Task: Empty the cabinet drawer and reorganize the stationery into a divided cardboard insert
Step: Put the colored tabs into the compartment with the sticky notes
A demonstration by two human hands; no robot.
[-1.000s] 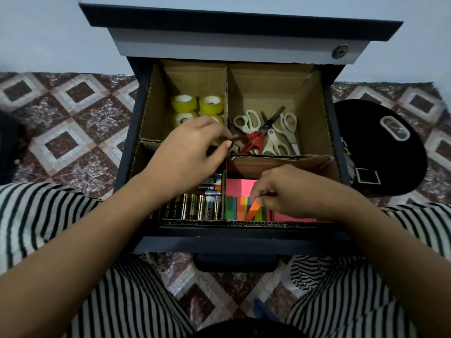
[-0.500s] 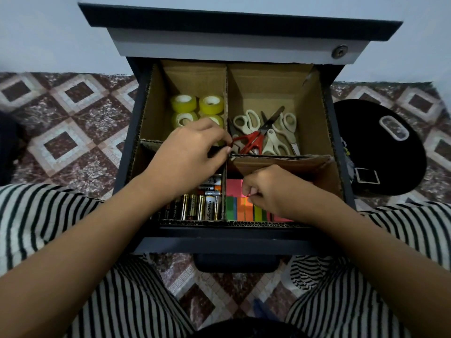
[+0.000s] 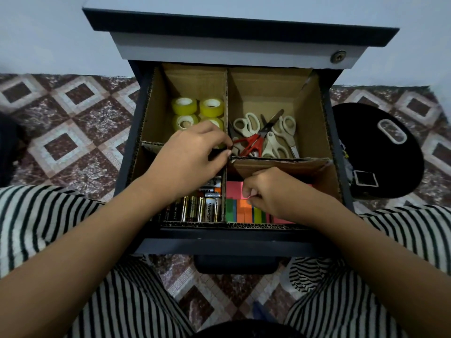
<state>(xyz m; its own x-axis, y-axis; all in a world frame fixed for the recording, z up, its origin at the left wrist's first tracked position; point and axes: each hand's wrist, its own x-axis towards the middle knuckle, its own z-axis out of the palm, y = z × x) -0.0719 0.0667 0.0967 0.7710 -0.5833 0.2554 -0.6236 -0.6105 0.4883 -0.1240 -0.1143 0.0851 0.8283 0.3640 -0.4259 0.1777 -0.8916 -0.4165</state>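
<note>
The open drawer (image 3: 234,236) holds the cardboard insert (image 3: 314,118). In its near-right compartment, sticky notes (image 3: 240,213) run long-axis left to right. The right hand (image 3: 273,191), pinched shut on something tiny, has slid left since earlier. The left hand (image 3: 192,159) still grips the center divider (image 3: 225,93).

Tape rolls (image 3: 197,113), 11 o'clock: yellow. Scissors (image 3: 266,136), 1 o'clock: cream handles, one red pair. Sticky notes (image 3: 244,212): pink, green, orange, yellow; trousers (image 3: 127,301): black-and-white stripes.
</note>
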